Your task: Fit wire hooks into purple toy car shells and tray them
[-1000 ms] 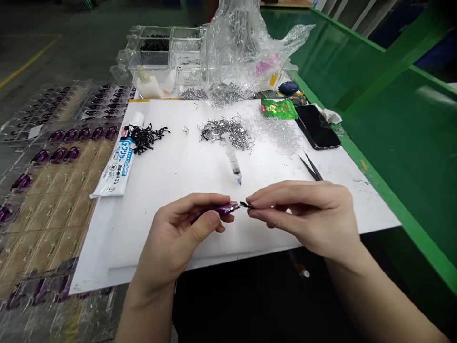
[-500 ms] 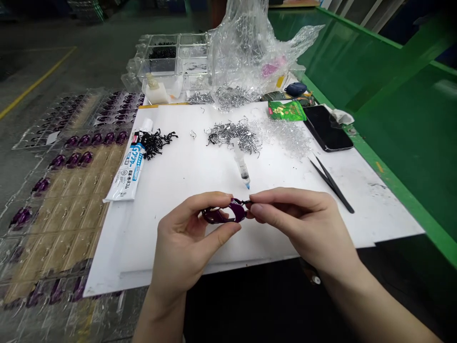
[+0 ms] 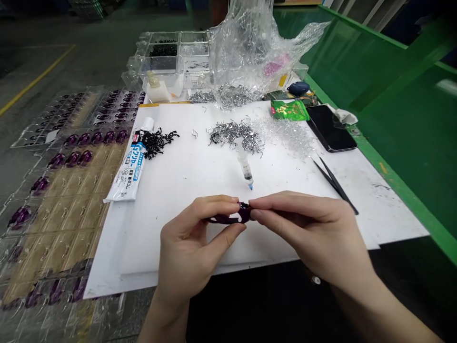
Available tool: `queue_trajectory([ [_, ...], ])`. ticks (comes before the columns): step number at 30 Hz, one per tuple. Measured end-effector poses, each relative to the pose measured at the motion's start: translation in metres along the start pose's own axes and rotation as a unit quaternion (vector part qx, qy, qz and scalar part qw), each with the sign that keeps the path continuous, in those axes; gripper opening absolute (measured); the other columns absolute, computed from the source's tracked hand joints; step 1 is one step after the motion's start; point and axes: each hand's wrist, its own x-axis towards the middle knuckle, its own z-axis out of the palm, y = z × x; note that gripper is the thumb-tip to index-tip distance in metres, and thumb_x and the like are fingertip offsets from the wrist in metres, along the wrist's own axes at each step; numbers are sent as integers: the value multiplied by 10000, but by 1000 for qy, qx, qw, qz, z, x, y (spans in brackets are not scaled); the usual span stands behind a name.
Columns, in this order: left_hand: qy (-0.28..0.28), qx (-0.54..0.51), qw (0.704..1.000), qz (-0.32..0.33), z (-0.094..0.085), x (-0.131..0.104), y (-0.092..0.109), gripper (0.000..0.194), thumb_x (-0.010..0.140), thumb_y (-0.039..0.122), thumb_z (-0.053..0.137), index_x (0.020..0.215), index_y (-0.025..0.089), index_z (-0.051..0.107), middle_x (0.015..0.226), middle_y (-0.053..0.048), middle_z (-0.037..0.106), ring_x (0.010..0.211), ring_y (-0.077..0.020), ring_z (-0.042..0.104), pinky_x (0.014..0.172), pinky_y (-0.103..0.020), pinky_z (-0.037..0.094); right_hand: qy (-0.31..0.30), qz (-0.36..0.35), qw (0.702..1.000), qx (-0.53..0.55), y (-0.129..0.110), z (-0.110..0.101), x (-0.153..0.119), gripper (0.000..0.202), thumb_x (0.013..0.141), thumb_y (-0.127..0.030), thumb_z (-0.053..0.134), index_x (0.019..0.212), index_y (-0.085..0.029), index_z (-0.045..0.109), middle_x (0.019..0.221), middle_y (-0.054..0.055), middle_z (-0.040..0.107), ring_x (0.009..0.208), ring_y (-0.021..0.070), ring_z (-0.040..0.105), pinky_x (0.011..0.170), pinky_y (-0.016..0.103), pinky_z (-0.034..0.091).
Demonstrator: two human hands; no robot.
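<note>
My left hand pinches a glossy dark purple plastic frame between thumb and fingers, over the near part of the white board. The frame has an open middle and is tilted almost edge-on. Fingertips hide much of it. At its right end my right hand is closed, thumb and forefinger pressed together against the frame. A small black piece shows at the frame's top edge beside these fingertips, mostly hidden. Just beyond the hands lies a syringe with a blue tip.
Left on the board are a glue tube and black pieces; silvery pieces lie centrally. Tweezers, a phone and a green packet are right. Clear trays with purple parts stand left. A green wall borders the right.
The purple frame has tilted flatter, so its opening shows less. My right fingertips have closed in against its right end, where the black piece stuck out before. The view has shifted slightly.
</note>
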Motion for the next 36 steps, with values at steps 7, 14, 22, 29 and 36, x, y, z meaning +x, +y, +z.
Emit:
queue_trajectory([
  [7, -13, 57, 998, 30, 0, -5, -4, 488, 871, -24, 887, 1163, 367, 884, 1190, 15, 830, 1141, -186, 761, 1025, -307, 655, -22, -26, 988, -149, -14, -14, 2, 144, 925, -256, 882, 1015, -363, 915, 982, -54, 871, 816, 210, 857, 735, 262, 727],
  [14, -15, 72, 996, 43, -1, -6, -4, 541, 882, -18, 881, 1201, 419, 875, 1212, 45, 830, 1132, -170, 763, 1015, -293, 651, -66, -42, 978, -192, -25, -15, 5, 187, 962, -236, 829, 1035, -389, 908, 955, -83, 866, 750, 186, 834, 724, 285, 718],
  [22, 23, 40, 998, -49, -4, -3, 1, 375, 817, 137, 988, 1131, 328, 912, 1128, -3, 888, 993, -183, 832, 882, -233, 691, -118, -14, 981, -152, -24, -22, 15, 183, 942, -291, 887, 1080, -410, 910, 1001, -38, 874, 843, 239, 854, 685, 286, 708],
  [29, -17, -34, 995, -93, -8, 1, 3, 346, 879, 161, 955, 1139, 385, 905, 1139, 50, 897, 1050, -136, 857, 963, -140, 667, -131, -67, 987, -67, -13, -21, 19, 288, 954, -201, 880, 1132, -428, 892, 1123, -42, 854, 1023, 181, 813, 867, 253, 675],
  [36, -28, -38, 993, -109, -7, 1, 5, 241, 958, 230, 895, 1159, 365, 903, 1160, 18, 896, 1088, -178, 858, 955, -180, 689, -114, -15, 993, -7, -4, -17, 18, 263, 936, -174, 892, 1042, -414, 909, 1079, -23, 861, 1021, 193, 815, 865, 258, 686],
])
